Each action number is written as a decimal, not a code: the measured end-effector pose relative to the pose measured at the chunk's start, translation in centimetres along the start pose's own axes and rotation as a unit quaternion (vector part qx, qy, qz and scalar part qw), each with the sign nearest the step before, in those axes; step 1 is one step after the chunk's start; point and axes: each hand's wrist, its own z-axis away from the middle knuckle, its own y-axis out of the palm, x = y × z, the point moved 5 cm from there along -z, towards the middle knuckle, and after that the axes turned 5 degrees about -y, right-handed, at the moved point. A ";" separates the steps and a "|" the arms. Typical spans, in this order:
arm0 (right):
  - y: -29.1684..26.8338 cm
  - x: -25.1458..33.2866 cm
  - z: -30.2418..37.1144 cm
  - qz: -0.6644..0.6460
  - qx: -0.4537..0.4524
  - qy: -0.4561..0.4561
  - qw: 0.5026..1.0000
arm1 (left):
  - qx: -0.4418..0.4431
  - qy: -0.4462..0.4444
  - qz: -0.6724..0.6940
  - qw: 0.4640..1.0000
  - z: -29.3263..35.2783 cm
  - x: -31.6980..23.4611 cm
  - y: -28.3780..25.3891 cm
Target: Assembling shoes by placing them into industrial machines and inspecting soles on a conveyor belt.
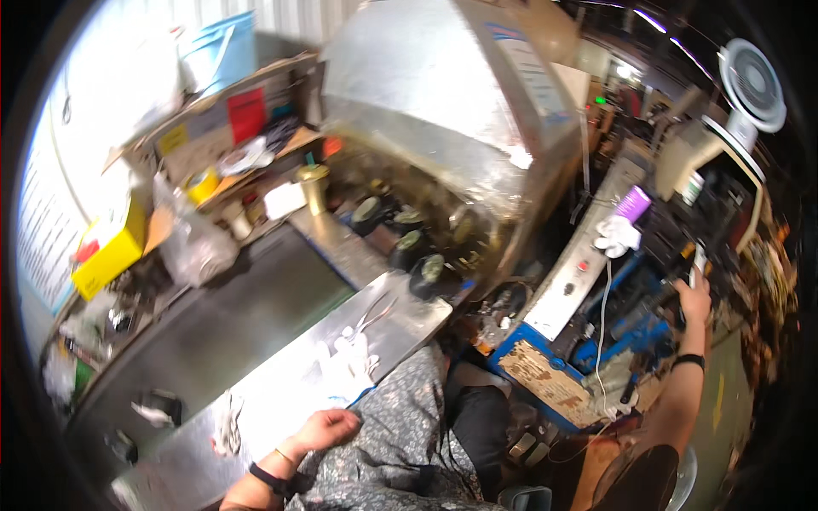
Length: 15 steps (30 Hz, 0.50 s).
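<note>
"While the right hand [694, 300] is off at the right of the frame, what is the left hand [328, 428] doing?"

"It sits at bottom centre, just beside the patterned garment [396, 409] over the lap. The fingers are loosely curled and the spread is narrow; I can't tell whether anything is tucked inside."

"And the right one?"

"That arm stretches up from the lower right. Its fingers meet a pale slim object [699, 257] that sticks up past them among the dark clutter. It's too blurred to say whether the grip is closed around it."

"What lies near the left hand?"

"A metal bench [419, 317] runs from the lower left to the centre. On it, above the hand, are white gloves [351, 362], with a tool with two slim handles [366, 324] just beyond. Another pale glove [226, 423] rests further left."

"Anything near the right arm?"

"Left of the pale object, a purple container [632, 204] stands near a bunched white glove [617, 237]. Higher, at the upper right, there's a white fan [753, 81]."

"And at the upper left?"

"A light-blue bucket [220, 55] on a shelf [200, 106]."
</note>
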 end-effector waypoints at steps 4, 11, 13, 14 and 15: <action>0.1 1.8 0.8 0.237 -0.084 -0.054 0.966 | -0.380 0.098 -0.225 0.892 5.0 0.2 -12.9; 10.6 12.2 26.9 -0.118 0.029 -0.520 0.846 | -0.715 -0.348 -0.325 0.512 21.9 9.7 -35.7; 15.0 10.8 37.0 -0.223 0.185 -0.408 0.866 | -0.751 -0.362 -0.148 0.531 26.6 14.4 -40.2; 16.8 9.9 41.4 -0.239 0.192 -0.366 0.879 | -0.749 -0.358 -0.046 0.555 27.8 16.8 -42.3; 18.9 8.3 45.3 -0.323 0.185 -0.215 0.903 | -0.697 -0.188 0.116 0.682 27.1 19.2 -43.6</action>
